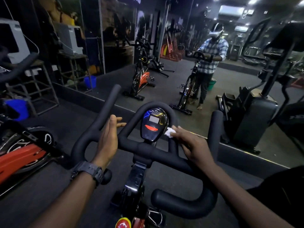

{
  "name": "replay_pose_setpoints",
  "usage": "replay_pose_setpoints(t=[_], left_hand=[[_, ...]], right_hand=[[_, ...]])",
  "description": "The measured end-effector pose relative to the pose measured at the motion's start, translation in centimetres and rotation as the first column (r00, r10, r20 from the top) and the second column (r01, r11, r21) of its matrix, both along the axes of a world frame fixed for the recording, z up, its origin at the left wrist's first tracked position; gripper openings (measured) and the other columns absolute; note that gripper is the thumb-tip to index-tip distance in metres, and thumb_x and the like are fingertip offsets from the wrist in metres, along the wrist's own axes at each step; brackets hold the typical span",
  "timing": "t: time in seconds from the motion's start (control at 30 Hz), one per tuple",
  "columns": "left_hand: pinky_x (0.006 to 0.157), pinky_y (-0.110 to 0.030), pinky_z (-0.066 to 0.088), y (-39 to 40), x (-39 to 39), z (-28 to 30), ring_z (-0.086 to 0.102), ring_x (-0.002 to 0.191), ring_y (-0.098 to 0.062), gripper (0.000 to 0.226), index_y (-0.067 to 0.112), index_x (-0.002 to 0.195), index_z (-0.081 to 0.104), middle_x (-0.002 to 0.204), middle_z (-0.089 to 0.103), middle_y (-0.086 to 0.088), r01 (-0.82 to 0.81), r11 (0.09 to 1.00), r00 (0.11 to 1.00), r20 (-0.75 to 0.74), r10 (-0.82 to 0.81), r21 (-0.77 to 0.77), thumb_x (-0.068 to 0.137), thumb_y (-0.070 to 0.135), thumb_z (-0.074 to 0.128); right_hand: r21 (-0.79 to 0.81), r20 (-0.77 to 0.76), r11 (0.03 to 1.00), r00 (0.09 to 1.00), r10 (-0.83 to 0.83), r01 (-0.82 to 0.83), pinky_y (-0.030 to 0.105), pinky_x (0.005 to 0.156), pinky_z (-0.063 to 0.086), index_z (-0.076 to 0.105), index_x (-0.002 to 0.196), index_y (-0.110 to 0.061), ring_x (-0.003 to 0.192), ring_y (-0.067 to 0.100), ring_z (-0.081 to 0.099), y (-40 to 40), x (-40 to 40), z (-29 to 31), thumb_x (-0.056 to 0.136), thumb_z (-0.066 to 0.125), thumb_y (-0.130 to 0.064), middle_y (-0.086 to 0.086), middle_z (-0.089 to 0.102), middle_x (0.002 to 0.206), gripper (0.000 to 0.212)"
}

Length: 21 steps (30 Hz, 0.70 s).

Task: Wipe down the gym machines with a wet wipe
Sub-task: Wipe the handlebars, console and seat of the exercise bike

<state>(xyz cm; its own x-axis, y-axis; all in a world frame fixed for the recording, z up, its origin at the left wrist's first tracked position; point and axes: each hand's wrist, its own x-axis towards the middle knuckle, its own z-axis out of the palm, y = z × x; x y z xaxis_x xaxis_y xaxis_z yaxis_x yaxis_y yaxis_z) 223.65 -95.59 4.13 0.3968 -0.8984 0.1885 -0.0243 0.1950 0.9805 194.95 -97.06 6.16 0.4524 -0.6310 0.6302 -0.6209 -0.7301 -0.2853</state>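
At the far left a blue plastic bucket (17, 109) sits on the dark gym floor (49, 186) beneath a metal-framed bench (41, 89); what it holds cannot be made out, and the mirror wall (115, 38) behind shows its reflected twin. Below it lies part of a red and black exercise bike (21, 155), one of two bikes seen directly. The second, the black spin bike with padded black handlebars (144, 148), fills the middle of the view. The left hand (108, 137), a black digital wristwatch (89, 170) on its wrist, is released, fingers straight and pointing forward, with the palm resting beside the left upright bar and gripping nothing. At the centre of the handlebar loop stands one glossy black oval console (153, 124) with a small grey screen and a red button. Just right of it, touching its lower right edge, is the single crumpled white wet wipe (169, 132), pinched under the fingertips of the right hand (192, 143), which lies over the right side of the loop. At the bottom edge a red and yellow round knob (123, 223) shows on the frame. In the mirror beyond, a person in a checked shirt stands at the reflected bike, with a green bucket at their feet, contents hidden. At the right a black elliptical machine (256, 116) stands against the mirror.
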Motion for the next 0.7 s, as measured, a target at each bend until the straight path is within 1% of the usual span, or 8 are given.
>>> replay_pose_setpoints(t=[0.1, 0.17, 0.3, 0.37, 0.43, 0.5, 0.6, 0.7], left_hand=[[0.086, -0.022, 0.04, -0.1, 0.0, -0.1, 0.064, 0.108, -0.012, 0.086, 0.024, 0.117, 0.061, 0.11, 0.072, 0.001, 0.009, 1.0, 1.0, -0.005, -0.009, -0.004, 0.074, 0.088, 0.022], [0.085, -0.021, 0.04, -0.2, 0.0, -0.2, 0.064, 0.108, -0.012, 0.087, 0.024, 0.117, 0.061, 0.109, 0.072, 0.001, 0.013, 1.0, 1.0, -0.002, -0.013, -0.012, 0.074, 0.088, 0.022], [0.088, -0.023, 0.041, -0.4, 0.2, -0.3, 0.065, 0.109, -0.014, 0.087, 0.027, 0.113, 0.062, 0.107, 0.072, 0.002, 0.008, 1.0, 1.0, 0.001, -0.008, -0.024, 0.072, 0.093, 0.023], [0.092, -0.028, 0.042, -0.4, 0.1, -0.4, 0.065, 0.11, -0.015, 0.079, 0.031, 0.108, 0.062, 0.106, 0.072, 0.003, 0.006, 1.0, 1.0, -0.004, -0.007, -0.03, 0.073, 0.092, 0.025], [0.097, -0.032, 0.044, -0.4, 0.2, -0.5, 0.065, 0.11, -0.017, 0.076, 0.031, 0.106, 0.062, 0.105, 0.071, 0.003, 0.001, 0.999, 1.0, -0.003, -0.001, -0.036, 0.074, 0.091, 0.026], [0.101, -0.034, 0.043, -0.5, 0.2, -0.5, 0.066, 0.111, -0.017, 0.082, 0.029, 0.108, 0.062, 0.106, 0.072, 0.001, 0.007, 0.999, 1.0, 0.008, -0.006, -0.038, 0.073, 0.094, 0.026], [0.108, -0.04, 0.043, -0.5, 0.3, -0.5, 0.066, 0.112, -0.017, 0.092, 0.027, 0.109, 0.063, 0.107, 0.072, 0.001, 0.016, 0.999, 1.0, 0.02, -0.015, -0.04, 0.069, 0.1, 0.026], [0.11, -0.042, 0.042, -0.4, 0.3, -0.3, 0.065, 0.112, -0.016, 0.099, 0.024, 0.111, 0.063, 0.107, 0.071, 0.003, 0.016, 0.999, 1.0, 0.023, -0.015, -0.05, 0.065, 0.103, 0.025]], right_hand=[[-0.054, -0.018, 0.998, 0.999, -0.043, 0.041, 0.022, 0.088, 0.049, 0.074, 0.108, -0.023, 0.096, 0.014, 0.059, 1.4, -0.7, -0.6, 0.085, 0.066, -0.002, -0.017, 0.067, 0.12, 0.032], [-0.005, -0.008, 0.999, 0.999, -0.032, 0.032, 0.019, 0.083, 0.048, 0.071, 0.113, -0.024, 0.089, 0.013, 0.06, 1.9, -0.7, -0.3, 0.084, 0.068, 0.0, -0.021, 0.067, 0.116, 0.037], [0.033, -0.088, 0.996, 0.993, 0.08, -0.077, 0.023, 0.085, 0.05, 0.067, 0.119, -0.023, 0.095, 0.015, 0.066, 3.2, -1.0, -0.2, 0.087, 0.069, -0.007, -0.012, 0.066, 0.113, 0.036], [-0.003, -0.195, 0.994, 0.975, 0.107, -0.109, 0.024, 0.085, 0.05, 0.068, 0.117, -0.027, 0.097, 0.013, 0.063, 3.6, -1.5, -0.7, 0.084, 0.07, -0.005, -0.009, 0.063, 0.112, 0.04], [-0.021, -0.235, 0.999, 0.971, 0.033, -0.039, 0.032, 0.084, 0.054, 0.068, 0.105, -0.035, 0.089, 0.012, 0.061, 3.4, -1.0, 0.0, 0.085, 0.069, -0.015, -0.012, 0.061, 0.1, 0.028], [-0.021, -0.206, 0.997, 0.975, -0.083, 0.081, 0.04, 0.082, 0.054, 0.067, 0.087, -0.03, 0.083, 0.015, 0.059, 1.4, -0.2, 1.1, 0.087, 0.067, -0.022, -0.011, 0.061, 0.086, 0.009], [-0.005, -0.07, 0.989, 0.986, -0.151, 0.151, 0.032, 0.067, 0.047, 0.074, 0.093, -0.018, 0.078, 0.026, 0.061, -2.3, 2.0, 4.4, 0.081, 0.062, -0.014, 0.004, 0.06, 0.089, 0.017], [0.019, -0.138, 0.991, 0.982, -0.132, 0.136, 0.026, 0.07, 0.045, 0.076, 0.097, -0.017, 0.083, 0.026, 0.064, -3.4, 2.5, 5.2, 0.079, 0.053, -0.02, 0.006, 0.065, 0.094, 0.029]])
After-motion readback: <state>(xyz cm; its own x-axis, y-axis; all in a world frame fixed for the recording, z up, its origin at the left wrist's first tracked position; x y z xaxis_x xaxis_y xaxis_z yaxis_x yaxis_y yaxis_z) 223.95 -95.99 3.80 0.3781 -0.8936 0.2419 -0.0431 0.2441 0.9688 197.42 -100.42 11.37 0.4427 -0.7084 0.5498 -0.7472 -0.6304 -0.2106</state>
